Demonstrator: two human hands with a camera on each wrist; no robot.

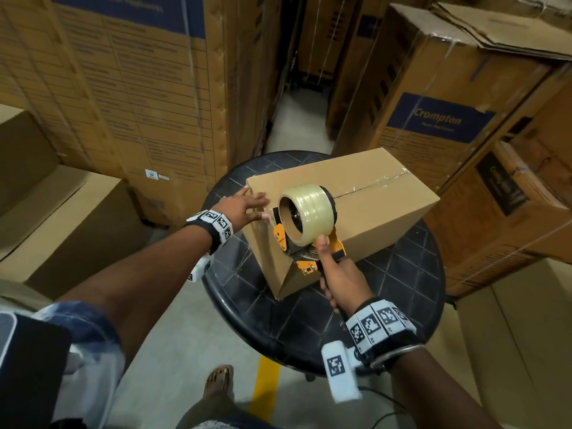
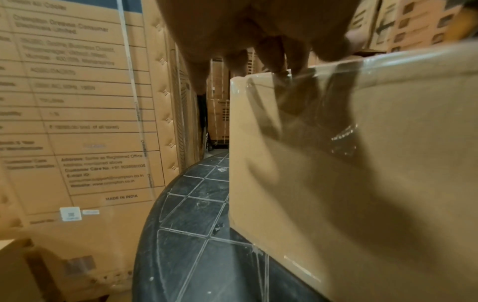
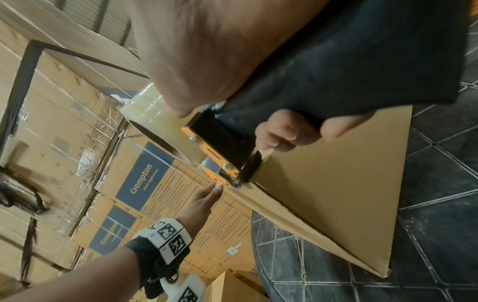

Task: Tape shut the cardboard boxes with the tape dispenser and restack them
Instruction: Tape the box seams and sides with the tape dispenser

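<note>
Cardboard is towering all round the cardboard box (image 1: 356, 193), big printed cartons (image 1: 130, 88) stacked behind and to both sides of it, and plain ones lying lower down to its left; whether any of those are already taped I cannot tell. Beneath the box a round black table (image 1: 411, 274) is carrying it, and the box is sitting there alone, not yet put on any stack. Clear tape (image 1: 377, 181) is already lying along its top seam toward the far end, so the sealing looks to be partly done, with the near end apparently being finished now. At the box's near top edge the tape dispenser (image 1: 305, 218) is pressing its orange mouth against the corner, the roll standing above. The right hand (image 1: 340, 280) is wrapping its fingers around the dispenser's handle, thumb lying up toward the roll. The left hand (image 1: 240, 207), fingers stretched out straight, is pressing flat on the box's near left corner, over shiny tape there. Cutting off and restacking are, I judge, still waiting.
</note>
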